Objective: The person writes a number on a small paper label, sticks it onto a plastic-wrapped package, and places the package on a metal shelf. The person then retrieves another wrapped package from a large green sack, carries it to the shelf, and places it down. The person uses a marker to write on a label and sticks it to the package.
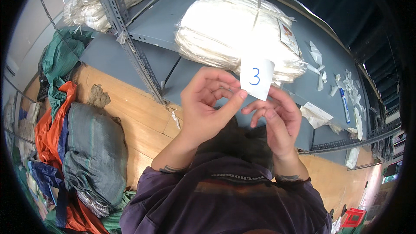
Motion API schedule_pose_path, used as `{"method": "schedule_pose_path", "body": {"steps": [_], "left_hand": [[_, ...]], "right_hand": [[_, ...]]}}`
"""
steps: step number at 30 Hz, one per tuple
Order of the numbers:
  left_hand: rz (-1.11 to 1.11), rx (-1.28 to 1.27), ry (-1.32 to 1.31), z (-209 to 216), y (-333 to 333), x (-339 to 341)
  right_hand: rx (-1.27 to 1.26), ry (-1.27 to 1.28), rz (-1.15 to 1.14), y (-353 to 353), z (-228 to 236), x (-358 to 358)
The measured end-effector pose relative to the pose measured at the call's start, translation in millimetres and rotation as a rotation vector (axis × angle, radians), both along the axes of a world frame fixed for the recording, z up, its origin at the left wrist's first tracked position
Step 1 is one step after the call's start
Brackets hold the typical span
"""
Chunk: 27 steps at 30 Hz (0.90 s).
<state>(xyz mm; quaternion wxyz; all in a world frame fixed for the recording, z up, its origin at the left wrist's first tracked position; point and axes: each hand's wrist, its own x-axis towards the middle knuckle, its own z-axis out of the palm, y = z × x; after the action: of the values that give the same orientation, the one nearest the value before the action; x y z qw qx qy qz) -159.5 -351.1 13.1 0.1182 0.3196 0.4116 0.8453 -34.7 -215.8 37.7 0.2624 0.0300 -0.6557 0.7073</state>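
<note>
Between my hands is a small white paper slip with a blue handwritten mark. My left hand pinches its lower left corner between thumb and fingers. Close by its lower right edge is my right hand, fingers curled and thumb apart from them; whether it touches the slip I cannot tell. Just beyond stands a bulky strapped bundle of white material in clear plastic, on a grey metal shelf. A printed label lies on the bundle's right side.
Right of the bundle lie a blue marker, torn paper scraps and a folded paper. A perforated metal upright rises at left, with more plastic-wrapped bundles behind. Stuffed grey-green sacks and orange sheeting cover the left floor.
</note>
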Motion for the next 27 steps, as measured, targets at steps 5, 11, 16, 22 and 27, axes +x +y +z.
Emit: {"method": "schedule_pose_path", "body": {"steps": [5,11,16,22,27], "left_hand": [[0.097,0.058,0.022,-5.4,-13.4,-9.6],[0.224,0.061,0.053,-1.9,-44.5,-26.0],[0.06,0.104,0.018,5.2,-53.4,-20.1],[0.242,0.067,0.09,8.2,-56.1,-32.8],[0.271,0.005,0.079,25.1,-26.4,-31.8]], "right_hand": [[0.015,-0.054,0.024,-13.3,-3.1,-13.4],[0.091,-0.157,0.104,-30.3,-0.6,-34.9],[0.146,-0.207,-0.016,-53.2,4.5,-16.5],[0.327,-0.05,0.021,-36.4,2.7,-46.2],[0.377,-0.054,-0.032,-8.7,19.9,-42.7]]}}
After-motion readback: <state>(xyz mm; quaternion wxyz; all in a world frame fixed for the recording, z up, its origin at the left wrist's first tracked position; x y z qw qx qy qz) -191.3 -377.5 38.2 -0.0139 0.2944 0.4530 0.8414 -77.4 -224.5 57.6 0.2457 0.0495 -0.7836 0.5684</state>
